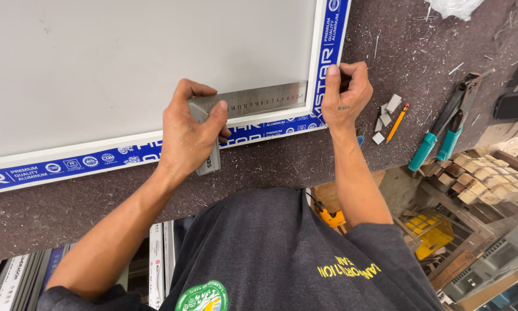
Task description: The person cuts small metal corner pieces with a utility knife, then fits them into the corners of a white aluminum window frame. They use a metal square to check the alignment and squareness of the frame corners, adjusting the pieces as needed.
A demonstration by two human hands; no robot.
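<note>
The left hand (187,135) is gripping the stock of a metal try square (236,112), thumb on one side and fingers curled over the top, and is pressing it against the near rail of a white aluminium frame (319,63) wrapped in blue printed protective film. The square's steel blade is lying flat across the pale panel (126,63) inside the frame, reaching right toward the inner corner, while the grey stock is hanging over the frame's outer edge onto the dark, speckled workbench (397,40).

The right hand (345,92) is clenching at that corner, fingers folded and thumb set on the frame's right rail; whether it is holding anything small inside the fist cannot be told (the fingers are hiding the palm).

Just to the right of that hand, several small grey offcuts (385,115) and an orange pencil (397,122) are lying on the bench. Farther right, a hand riveter with teal grips (446,124) is resting at a slant, well apart from both hands. Metal shavings are lying scattered across the bench top.
</note>
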